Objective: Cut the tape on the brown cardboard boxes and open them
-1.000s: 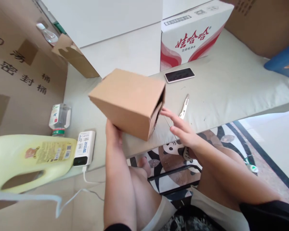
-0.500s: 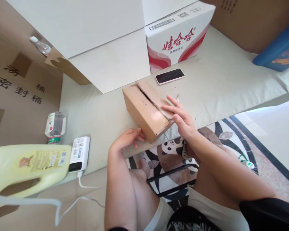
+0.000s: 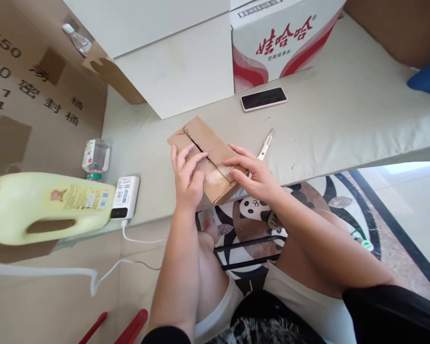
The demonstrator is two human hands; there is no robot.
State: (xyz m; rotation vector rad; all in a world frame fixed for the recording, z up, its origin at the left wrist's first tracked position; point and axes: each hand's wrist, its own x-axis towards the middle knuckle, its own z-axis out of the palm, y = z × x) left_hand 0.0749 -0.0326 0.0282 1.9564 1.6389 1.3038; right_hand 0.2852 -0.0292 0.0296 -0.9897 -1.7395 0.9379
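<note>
A small brown cardboard box [image 3: 215, 143] sits near the front edge of the cloth-covered table, its top seam running lengthwise between the flaps. On the left side of its top rests my left hand [image 3: 189, 177], fingers spread across the flap near the seam. My right hand [image 3: 254, 174] lies over the right end of the box with the fingers extended and apart. Just beyond my right hand is a utility knife [image 3: 266, 144], lying on the cloth and apart from the box. Neither hand is wrapped around anything.
A phone [image 3: 264, 99] lies before a white-and-red carton [image 3: 272, 57]. A white box [image 3: 186, 81] stands behind. To the left are a yellow jug [image 3: 89, 193], a white power bank [image 3: 126, 196] with a cable, and a clear bottle [image 3: 96, 157]. The table's front edge runs below the box.
My left hand has risen from the box's lower side onto its top. The box now sits flatter. My right hand has shifted slightly, uncovering more of the knife. The view has shifted.
</note>
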